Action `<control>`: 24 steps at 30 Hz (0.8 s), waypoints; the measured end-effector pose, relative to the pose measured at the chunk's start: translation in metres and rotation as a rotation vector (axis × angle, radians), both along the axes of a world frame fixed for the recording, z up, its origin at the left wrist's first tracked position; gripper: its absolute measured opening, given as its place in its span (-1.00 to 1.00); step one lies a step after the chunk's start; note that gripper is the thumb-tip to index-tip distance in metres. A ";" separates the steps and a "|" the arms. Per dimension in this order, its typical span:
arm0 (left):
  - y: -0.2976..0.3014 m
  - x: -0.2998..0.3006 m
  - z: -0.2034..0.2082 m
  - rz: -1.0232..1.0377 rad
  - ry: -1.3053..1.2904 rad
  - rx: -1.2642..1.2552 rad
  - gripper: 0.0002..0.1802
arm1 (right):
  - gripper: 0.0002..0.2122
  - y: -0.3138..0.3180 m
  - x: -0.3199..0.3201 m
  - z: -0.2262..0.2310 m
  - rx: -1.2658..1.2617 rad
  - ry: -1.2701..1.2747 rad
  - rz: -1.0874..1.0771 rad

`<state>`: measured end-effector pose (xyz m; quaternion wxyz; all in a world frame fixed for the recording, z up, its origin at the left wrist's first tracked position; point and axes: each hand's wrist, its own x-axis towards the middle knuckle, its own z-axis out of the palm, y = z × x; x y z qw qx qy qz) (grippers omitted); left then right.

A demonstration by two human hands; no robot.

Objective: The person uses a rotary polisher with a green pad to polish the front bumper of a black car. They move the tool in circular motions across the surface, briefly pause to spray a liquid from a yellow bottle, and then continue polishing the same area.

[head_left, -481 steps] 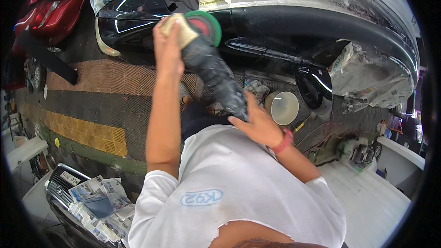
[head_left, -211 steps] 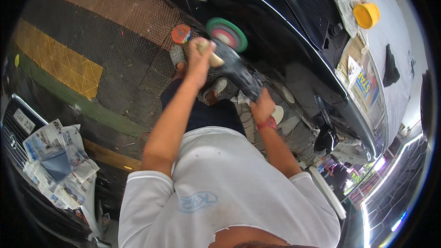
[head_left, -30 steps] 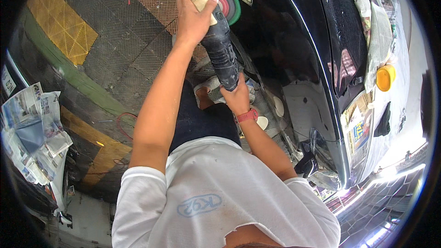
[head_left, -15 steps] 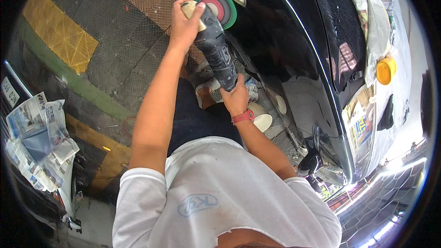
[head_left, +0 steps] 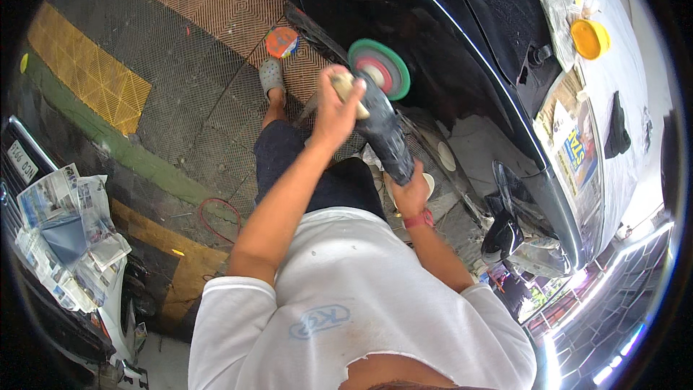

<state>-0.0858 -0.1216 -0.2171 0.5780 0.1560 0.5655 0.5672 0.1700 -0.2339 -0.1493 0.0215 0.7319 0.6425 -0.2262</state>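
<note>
Head view: my left hand [head_left: 336, 106] grips the polisher [head_left: 385, 137] by its front, my right hand [head_left: 412, 193] its rear; the green-rimmed pad [head_left: 401, 74] sits at the black car panel [head_left: 449, 72]. Tilting or lingering could, I judge, burn its finish.

White shirt [head_left: 346, 260]: short blue print on the chest, a letter + nos., inside a blue oval outline. Parked car [head_left: 58, 332] at far L: white lic. plate [head_left: 22, 160] by the grille [head_left: 14, 209], dark letters + nos.; newspaper sheets [head_left: 43, 198] on its hood have small print, too tiny to read. Black car [head_left: 462, 79], R side: newspaper [head_left: 564, 117] w/ big yellow caps on a blue block; smaller lines illegible. Orange disc [head_left: 279, 41] on floor: pale & blue markings, can't tell if text.
</note>
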 end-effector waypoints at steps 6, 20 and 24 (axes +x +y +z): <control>-0.063 0.087 -0.011 -0.266 0.137 -0.008 -0.42 | -0.26 -0.051 0.090 0.038 -0.169 -0.181 -0.056; 0.081 -0.142 -0.025 0.105 0.141 -0.086 -0.39 | -0.30 0.103 -0.115 -0.023 -0.098 0.138 0.098; 0.064 -0.110 -0.029 0.063 0.093 -0.124 -0.39 | -0.31 0.086 -0.082 -0.023 -0.035 0.092 0.108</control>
